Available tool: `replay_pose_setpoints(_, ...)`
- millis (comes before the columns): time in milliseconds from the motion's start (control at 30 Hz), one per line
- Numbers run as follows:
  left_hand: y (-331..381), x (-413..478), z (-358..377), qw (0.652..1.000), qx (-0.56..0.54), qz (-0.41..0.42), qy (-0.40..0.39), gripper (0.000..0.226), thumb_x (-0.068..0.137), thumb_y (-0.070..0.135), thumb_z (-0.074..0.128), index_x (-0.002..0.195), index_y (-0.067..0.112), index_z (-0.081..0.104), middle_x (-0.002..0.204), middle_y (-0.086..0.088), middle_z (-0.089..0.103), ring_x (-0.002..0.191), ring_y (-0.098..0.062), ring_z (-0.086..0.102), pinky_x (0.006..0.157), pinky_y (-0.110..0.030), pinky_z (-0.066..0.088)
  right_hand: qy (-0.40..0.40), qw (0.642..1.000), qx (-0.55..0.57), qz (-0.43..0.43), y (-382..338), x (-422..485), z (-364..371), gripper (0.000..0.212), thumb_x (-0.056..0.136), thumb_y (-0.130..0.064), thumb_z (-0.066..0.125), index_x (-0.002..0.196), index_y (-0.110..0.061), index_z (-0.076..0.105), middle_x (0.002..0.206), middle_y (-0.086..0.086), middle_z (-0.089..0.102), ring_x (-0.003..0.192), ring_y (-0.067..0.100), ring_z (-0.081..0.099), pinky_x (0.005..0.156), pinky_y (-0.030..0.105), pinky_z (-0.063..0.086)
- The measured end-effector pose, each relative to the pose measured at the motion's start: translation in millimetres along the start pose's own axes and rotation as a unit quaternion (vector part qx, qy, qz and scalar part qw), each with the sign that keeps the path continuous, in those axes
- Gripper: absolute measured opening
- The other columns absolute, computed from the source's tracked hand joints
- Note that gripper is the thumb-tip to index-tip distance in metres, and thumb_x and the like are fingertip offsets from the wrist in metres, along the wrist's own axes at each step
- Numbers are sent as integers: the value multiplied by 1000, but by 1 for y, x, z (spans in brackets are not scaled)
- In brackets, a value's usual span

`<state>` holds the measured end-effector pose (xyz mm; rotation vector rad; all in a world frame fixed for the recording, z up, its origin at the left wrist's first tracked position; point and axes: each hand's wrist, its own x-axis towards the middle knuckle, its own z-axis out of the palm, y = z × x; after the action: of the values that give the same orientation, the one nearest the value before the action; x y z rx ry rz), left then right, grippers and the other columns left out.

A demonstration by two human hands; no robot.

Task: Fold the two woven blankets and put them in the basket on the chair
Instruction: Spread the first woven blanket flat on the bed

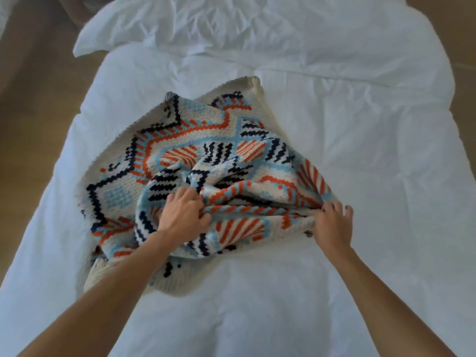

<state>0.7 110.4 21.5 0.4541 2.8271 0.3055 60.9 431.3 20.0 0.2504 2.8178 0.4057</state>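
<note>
Both hands, left hand (184, 213) and right hand (333, 222), grip the bunched cream, orange, blue and navy patterned woven blanket (180, 155) on the white bed (360, 163); folding barely begun, second blanket, basket unseen.

The blanket (180, 140) is thick woven yarn, matt and coarse. Its blocky stitch shows as small steps along every orange, navy and pale blue line. The cream border (253, 82) at the far edge looks ribbed and slightly rolled. The bunched near part lies in soft, heavy folds. The bed cover (360, 163) beneath is thin white cloth, smooth and matt, creased all over with fine wrinkles. The floor (31, 99) on the left is a flat, matt tan surface, too blurred to tell its material.
</note>
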Motion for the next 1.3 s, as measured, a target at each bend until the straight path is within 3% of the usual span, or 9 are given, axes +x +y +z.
replay_pose_setpoints(133,48,-11,6,976,-124,4,-177,33,88,35,47,63,14,52,63,3,53,52,-8,49,47,-18,40,-75,995,-47,38,24,-21,11,35,87,-19,50,121,-19,56,129,3,50,126,28,35,106,46,25)
replay_pose_setpoints(233,67,-28,31,942,-165,-23,-290,30,92,36,42,82,12,57,82,-3,60,64,-10,54,53,-17,41,-64,992,94,-63,11,-46,17,55,76,-13,60,130,-16,48,133,5,47,126,30,38,101,40,32)
replay_pose_setpoints(367,68,-45,54,935,-213,-46,-281,30,94,27,39,114,12,56,106,-5,58,89,-19,54,77,-26,40,-8,973,164,-163,-35,-77,33,71,63,-13,74,130,-19,53,130,12,52,122,37,46,99,48,40)
replay_pose_setpoints(500,49,-45,51,943,-195,-18,-268,22,91,14,40,83,15,60,70,8,53,62,-8,48,57,-22,36,-16,981,117,-151,-63,-84,48,45,58,-18,83,101,-18,68,93,6,67,99,27,62,98,40,44)
replay_pose_setpoints(633,38,-47,43,948,-56,21,-314,27,88,19,43,61,14,47,63,3,48,60,-13,44,63,-31,42,-223,943,181,-169,-72,-89,46,25,89,-22,51,108,-10,59,109,11,64,100,29,59,81,32,44)
replay_pose_setpoints(933,79,-78,57,894,-72,40,-440,34,82,6,42,53,14,27,55,1,26,48,-11,19,40,-18,20,-500,826,211,-156,-72,-153,45,38,78,-37,52,106,-12,59,101,8,60,92,26,60,74,32,48)
replay_pose_setpoints(1133,49,-84,46,892,-324,-99,-298,26,91,19,50,66,16,48,66,2,45,59,-10,40,57,-17,34,-210,870,439,-77,-76,-116,19,23,90,-33,52,106,-20,62,102,-5,59,95,13,58,79,25,47)
replay_pose_setpoints(1200,30,-89,46,956,-235,-134,-113,4,91,17,51,88,15,52,92,0,49,77,-12,47,66,-18,39,-65,910,392,-120,-85,-102,19,31,92,-20,51,123,-16,56,119,0,51,110,18,49,88,28,44)
replay_pose_setpoints(1300,-9,-103,49,972,-50,-227,23,30,81,14,56,108,9,44,107,-11,43,93,-25,44,75,-34,45,32,935,308,-171,-103,-86,12,44,86,-4,55,128,-16,53,130,10,47,119,29,44,97,43,43)
